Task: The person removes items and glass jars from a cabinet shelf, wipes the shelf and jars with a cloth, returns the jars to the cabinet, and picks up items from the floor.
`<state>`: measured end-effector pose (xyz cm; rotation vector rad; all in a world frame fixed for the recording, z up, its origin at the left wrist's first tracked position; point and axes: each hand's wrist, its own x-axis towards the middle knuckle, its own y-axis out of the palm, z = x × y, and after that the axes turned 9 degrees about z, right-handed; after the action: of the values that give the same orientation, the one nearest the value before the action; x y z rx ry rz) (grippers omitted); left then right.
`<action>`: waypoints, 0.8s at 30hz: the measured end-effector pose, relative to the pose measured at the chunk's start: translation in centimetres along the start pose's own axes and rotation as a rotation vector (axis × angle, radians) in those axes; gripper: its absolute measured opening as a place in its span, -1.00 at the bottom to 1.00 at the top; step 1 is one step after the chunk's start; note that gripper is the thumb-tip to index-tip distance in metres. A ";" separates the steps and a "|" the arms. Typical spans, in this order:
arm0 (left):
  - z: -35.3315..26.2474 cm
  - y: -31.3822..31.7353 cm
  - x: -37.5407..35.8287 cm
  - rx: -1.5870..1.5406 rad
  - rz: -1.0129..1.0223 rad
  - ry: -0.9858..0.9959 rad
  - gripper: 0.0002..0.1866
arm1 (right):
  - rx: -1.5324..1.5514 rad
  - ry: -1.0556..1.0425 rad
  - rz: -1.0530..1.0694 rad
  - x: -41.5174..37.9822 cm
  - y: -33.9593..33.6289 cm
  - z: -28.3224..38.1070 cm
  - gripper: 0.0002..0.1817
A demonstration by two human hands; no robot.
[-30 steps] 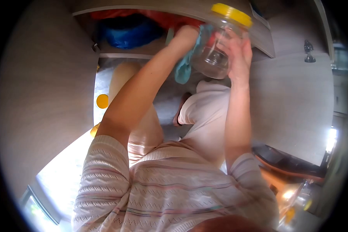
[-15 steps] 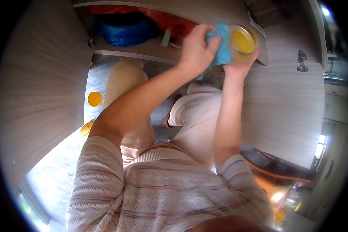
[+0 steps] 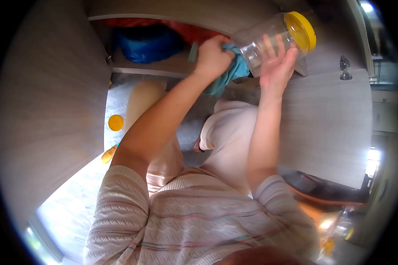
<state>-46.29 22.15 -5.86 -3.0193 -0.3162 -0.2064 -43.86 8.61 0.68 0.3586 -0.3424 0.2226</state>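
Observation:
A clear plastic jar (image 3: 263, 37) with a yellow lid (image 3: 301, 32) lies tilted on its side, the lid toward the upper right. My right hand (image 3: 276, 66) holds it, palm up and fingers spread against its wall. Close to the jar's left end, my left hand (image 3: 214, 57) grips a teal cloth (image 3: 230, 77), which hangs down and touches the jar's base end.
An open cabinet (image 3: 163, 73) ahead holds a blue bag (image 3: 150, 43) and red material (image 3: 190, 32). Cabinet doors stand at left (image 3: 53, 97) and right (image 3: 327, 123). A yellow round lid (image 3: 116, 123) and a yellow object (image 3: 109, 154) are on the floor at left.
The jar has tipped from lid facing me to lying sideways, its lid now to the upper right. My left hand with the cloth has moved left and down to the jar's base end.

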 end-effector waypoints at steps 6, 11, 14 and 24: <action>-2.0 -4.4 0.3 -0.632 0.292 -0.251 -0.53 | -0.041 0.045 0.335 -0.8 -1.4 0.2 -0.24; -1.5 -3.4 -0.5 -0.451 0.580 -0.064 -0.10 | -0.264 0.082 0.428 -1.3 -0.5 -1.0 -0.15; -2.5 -3.5 -0.8 -0.536 0.613 -0.057 -0.11 | -0.079 0.140 0.482 -1.0 -1.3 -1.0 -0.06; -1.6 -5.5 0.0 -1.108 0.841 0.046 -0.06 | 0.010 0.698 0.316 -1.7 -0.6 -1.4 -0.37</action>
<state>-47.67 27.28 -3.83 -3.7196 1.5322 -0.4827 -44.80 8.34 -1.37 0.2161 0.2954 0.6372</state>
